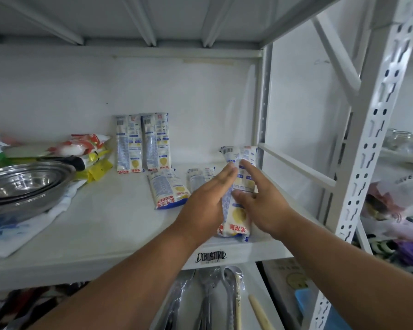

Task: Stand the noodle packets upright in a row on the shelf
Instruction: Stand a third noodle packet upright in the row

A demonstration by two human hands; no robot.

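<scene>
While the shelf (105, 236) carries everything at chest height, both arms reach in from the near edge to one noodle packet (236, 210) at its near right corner. The left hand (208, 201) lies flat against the packet's left side, fingers straight and together; the right hand (260, 203) presses its right side and front, fingers spread with the thumb across the wrapper. So the grip is a two-sided clamp around the packet, which looks meant to stop a long, floppy pack from buckling as it is tipped upright; it leans back now, its bottom edge near the shelf lip.

Just beyond, towards the middle, two more packets (168, 189) lie flat, one partly hidden behind the left hand; by my reading they are waiting their turn. Farther back, two standing packets (142, 144) lean side by side against the back wall, which props them and starts the row. At the left, stacked steel bowls (24, 184) and some coloured bags (81, 148) limit the row's room there.
</scene>
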